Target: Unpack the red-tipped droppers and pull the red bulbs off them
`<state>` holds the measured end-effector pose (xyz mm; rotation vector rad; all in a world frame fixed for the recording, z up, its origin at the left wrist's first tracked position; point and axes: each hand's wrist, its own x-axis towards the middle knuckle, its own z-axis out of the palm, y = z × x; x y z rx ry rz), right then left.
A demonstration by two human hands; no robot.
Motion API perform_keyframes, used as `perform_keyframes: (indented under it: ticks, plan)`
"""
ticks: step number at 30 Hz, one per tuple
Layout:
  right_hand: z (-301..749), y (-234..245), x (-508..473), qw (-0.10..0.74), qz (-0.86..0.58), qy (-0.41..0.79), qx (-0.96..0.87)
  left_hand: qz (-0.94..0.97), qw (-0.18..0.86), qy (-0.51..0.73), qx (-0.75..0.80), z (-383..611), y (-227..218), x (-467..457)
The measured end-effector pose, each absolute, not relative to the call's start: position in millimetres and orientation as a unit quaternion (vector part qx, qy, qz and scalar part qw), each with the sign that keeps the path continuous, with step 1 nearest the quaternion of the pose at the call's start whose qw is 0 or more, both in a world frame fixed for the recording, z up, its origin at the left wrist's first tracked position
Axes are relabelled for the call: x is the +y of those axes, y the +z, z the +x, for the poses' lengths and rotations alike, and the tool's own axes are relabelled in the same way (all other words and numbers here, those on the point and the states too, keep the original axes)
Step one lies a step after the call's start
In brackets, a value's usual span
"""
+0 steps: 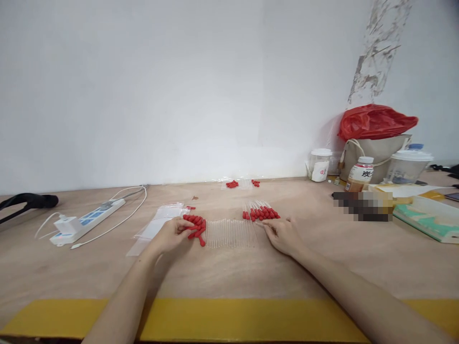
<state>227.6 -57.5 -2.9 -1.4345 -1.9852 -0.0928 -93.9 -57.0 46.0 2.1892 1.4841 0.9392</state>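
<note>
A row of thin clear tubes (231, 233) lies side by side on the wooden table in front of me. At its left end is a loose pile of red rubber bulbs (195, 220). My left hand (175, 234) is closed in a pinch at that pile, with a red rubber bulb between its fingertips. Beyond the row's right end lies a fan of red-bulbed droppers (261, 213), their clear stems pointing away. My right hand (283, 235) is just below them, thumb and index finger nearly together by the tubes; what they pinch is too small to make out.
Clear plastic bags (158, 224) lie left of the bulbs, near a white power strip (89, 220) with a cable. More red bulbs (232, 184) lie by the wall. At right stand a lidded cup (320, 165), a bottle (359, 176) and a green-and-white tray (428, 217). Yellow tape (251, 317) edges the table.
</note>
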Motion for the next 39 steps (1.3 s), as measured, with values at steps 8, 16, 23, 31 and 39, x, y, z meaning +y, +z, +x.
perform_keyframes:
  ticks: [8,16,23,31,39]
  plan:
    - [218.0,-5.8,-58.9,0.312,-0.55,-0.068,-0.772,0.683,0.207,0.324,0.621,-135.9,39.6,-50.6]
    - [209.7,-0.6,-69.2,0.315,-0.504,-0.042,-0.803,0.686,0.188,0.349,0.61,-128.9,37.8,-44.5]
    - [212.2,2.6,-69.9,0.318,-0.482,-0.012,-0.817,0.697,0.105,0.398,0.587,-103.1,45.8,-52.4]
    - [218.6,0.1,-62.4,0.321,-0.507,-0.012,-0.8,0.847,0.009,0.259,0.465,-4.5,38.2,-24.7]
    - [226.0,2.0,-59.7,0.328,-0.543,0.017,-0.773,0.828,-0.033,0.224,0.513,55.6,27.6,10.3]
